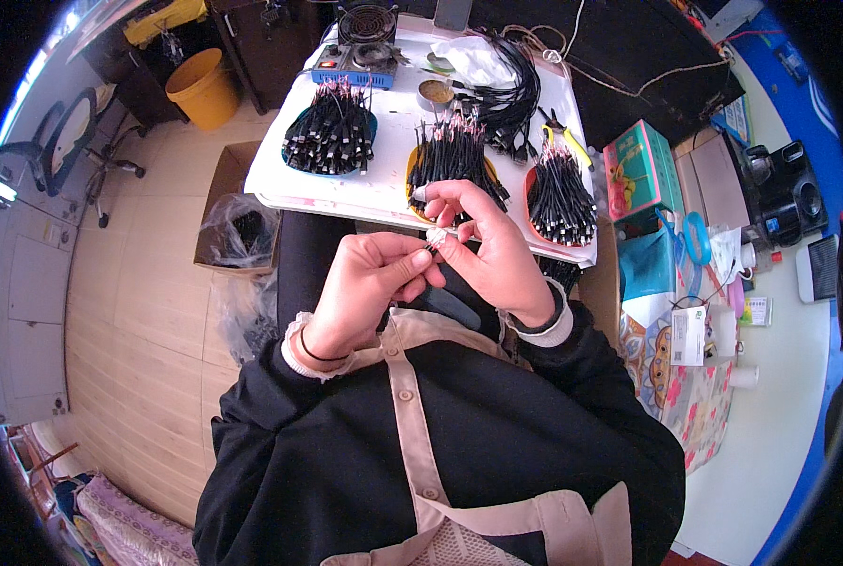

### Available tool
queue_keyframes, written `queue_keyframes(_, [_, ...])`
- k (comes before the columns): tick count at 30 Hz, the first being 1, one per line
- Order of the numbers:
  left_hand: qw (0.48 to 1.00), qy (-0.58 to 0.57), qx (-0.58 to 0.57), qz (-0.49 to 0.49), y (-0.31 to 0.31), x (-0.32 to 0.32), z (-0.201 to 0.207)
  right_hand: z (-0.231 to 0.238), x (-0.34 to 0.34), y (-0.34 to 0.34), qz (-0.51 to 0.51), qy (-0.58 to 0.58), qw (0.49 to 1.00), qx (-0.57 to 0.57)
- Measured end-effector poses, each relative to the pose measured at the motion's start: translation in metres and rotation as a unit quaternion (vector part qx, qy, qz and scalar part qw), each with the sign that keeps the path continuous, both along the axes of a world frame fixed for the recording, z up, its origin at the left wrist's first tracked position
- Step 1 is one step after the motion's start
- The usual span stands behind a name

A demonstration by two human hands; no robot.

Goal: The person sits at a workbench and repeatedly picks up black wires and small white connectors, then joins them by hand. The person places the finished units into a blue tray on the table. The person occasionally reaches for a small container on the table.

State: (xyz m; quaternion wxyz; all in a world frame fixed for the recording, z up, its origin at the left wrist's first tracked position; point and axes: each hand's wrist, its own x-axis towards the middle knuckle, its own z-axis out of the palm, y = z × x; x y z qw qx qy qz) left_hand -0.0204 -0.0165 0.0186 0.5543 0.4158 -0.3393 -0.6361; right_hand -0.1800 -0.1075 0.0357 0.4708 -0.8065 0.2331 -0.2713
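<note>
My left hand (370, 281) and my right hand (490, 247) meet in front of my chest, just off the near edge of the white table (393, 201). The left thumb and fingers are pinched together at a small thing too tiny to make out. Against the same spot presses my right thumb, which has a white wrap on its tip; the right index finger arches above it, also white-tipped. Just beyond the hands, a yellow tray (410, 179) holds a bundle of short black cables (454, 156) with pinkish wire ends.
More black cables fill a blue tray (337, 173) at left and an orange-red tray (532, 203) at right. Farther back are a blue device with a fan (354, 74), a round tin (435, 92), yellow-handled pliers (570, 141) and loose long black cables (511, 90). An open cardboard box (216, 247) stands on the floor.
</note>
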Motion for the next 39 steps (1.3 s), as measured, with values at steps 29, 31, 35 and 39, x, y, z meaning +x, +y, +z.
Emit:
queue_keyframes(29, [0.999, -0.028, -0.022, 0.017, 0.004, 0.002, 0.0, -0.036, 0.01, 0.013, 0.04, -0.227, 0.88, 0.416])
queue_keyframes(31, [0.999, -0.043, -0.006, 0.022, 0.006, 0.003, 0.002, -0.039, 0.011, 0.015, 0.035, -0.229, 0.88, 0.415])
queue_keyframes(35, [0.998, -0.052, 0.003, 0.023, 0.004, 0.005, -0.001, -0.042, 0.014, 0.015, 0.028, -0.225, 0.876, 0.425])
queue_keyframes(39, [1.0, -0.03, -0.008, -0.007, 0.001, 0.011, -0.005, -0.042, 0.011, -0.001, 0.086, -0.188, 0.843, 0.497])
